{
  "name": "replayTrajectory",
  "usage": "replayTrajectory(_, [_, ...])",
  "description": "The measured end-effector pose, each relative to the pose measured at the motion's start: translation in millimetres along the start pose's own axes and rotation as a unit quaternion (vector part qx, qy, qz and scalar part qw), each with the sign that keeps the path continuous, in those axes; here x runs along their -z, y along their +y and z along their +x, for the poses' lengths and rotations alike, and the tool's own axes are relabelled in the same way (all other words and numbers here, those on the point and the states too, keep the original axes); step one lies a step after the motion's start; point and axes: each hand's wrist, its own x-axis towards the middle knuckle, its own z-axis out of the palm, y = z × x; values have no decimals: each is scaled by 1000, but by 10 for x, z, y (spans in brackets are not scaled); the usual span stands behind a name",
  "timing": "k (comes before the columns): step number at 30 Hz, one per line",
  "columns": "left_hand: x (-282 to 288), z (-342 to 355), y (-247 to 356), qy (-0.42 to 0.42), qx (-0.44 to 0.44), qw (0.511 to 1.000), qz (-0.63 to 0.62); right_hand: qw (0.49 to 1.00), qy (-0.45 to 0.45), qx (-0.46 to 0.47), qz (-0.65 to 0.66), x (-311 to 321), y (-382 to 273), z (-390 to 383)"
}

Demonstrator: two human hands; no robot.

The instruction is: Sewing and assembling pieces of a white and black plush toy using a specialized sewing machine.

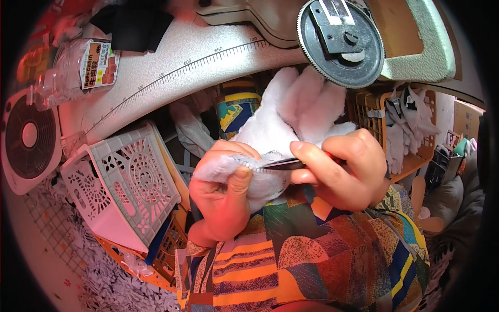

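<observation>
My left hand point(223, 187) is closed on a white fluffy fabric piece point(265, 125), pinching it along a stitched seam between thumb and fingers. The piece has long rounded lobes like glove fingers, which stretch away toward the toothed disc. Between the thumb and fingers of my right hand point(345, 169) is a slim dark pointed tool point(285, 165). Its tip lies against the seam close to my left thumb. Whether it is snips or tweezers I cannot tell, because my fingers cover its back end.
A machine with a toothed grey disc point(340, 44) stands on the grey table point(171, 47) ahead. At left are a plastic jar point(65, 73), a fan point(28, 135) and a pale crate point(125, 182). An orange-brown basket point(421, 151) holds white pieces at right.
</observation>
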Motion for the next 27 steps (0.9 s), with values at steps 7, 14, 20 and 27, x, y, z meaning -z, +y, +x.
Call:
replayTrajectory(7, [131, -24, -50, -36, -2, 998, -54, 1000, -13, -23, 7, 26, -45, 11])
replayTrajectory(14, [114, -34, -49, -35, -19, 997, -59, 1000, -16, -12, -2, 24, -47, 30])
replayTrajectory(20, [124, -32, -76, -42, -37, 998, -41, 999, -14, -2, -45, 37, -69, 2])
replayTrajectory(27, [-12, -29, -20, 32, -39, 999, -1, 995, 69, -41, -54, 9, -36, 28])
